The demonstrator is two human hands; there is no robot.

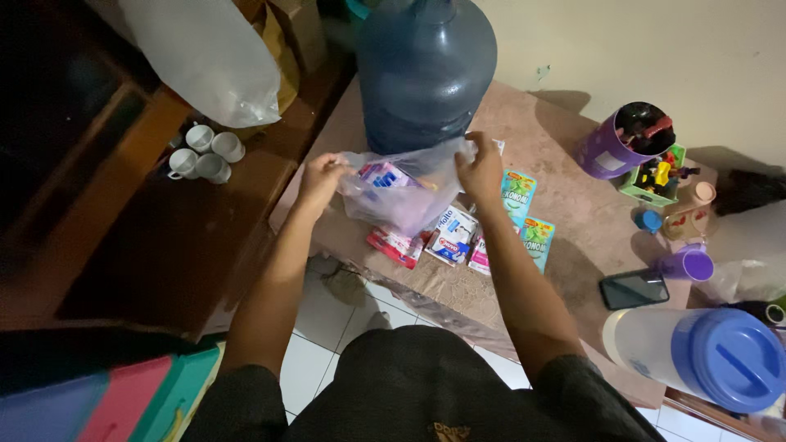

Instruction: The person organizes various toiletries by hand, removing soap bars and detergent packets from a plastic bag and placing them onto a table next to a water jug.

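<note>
Blue-lidded jug [704, 352] stands nearest. Left hand [321, 178] and right hand [481, 168], both pinched shut, spread the clear plastic bag [401, 192] open above sachets [446, 237] on the worktop [573, 221]; loading appears underway, requiring one hand freed.

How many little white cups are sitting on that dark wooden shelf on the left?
3 white cups, clustered on the wooden shelf: one at the back, one to its right, one in front. A handle at their left edge hints a fourth.

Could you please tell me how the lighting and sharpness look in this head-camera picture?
Head view: dim, warm light; the dark wooden cabinet at left sinks into shadow; the clear plastic bag held by both hands is softly blurred; the purple cylindrical container casts a shadow on the wall; wide-angle distortion bends the edges.
</note>
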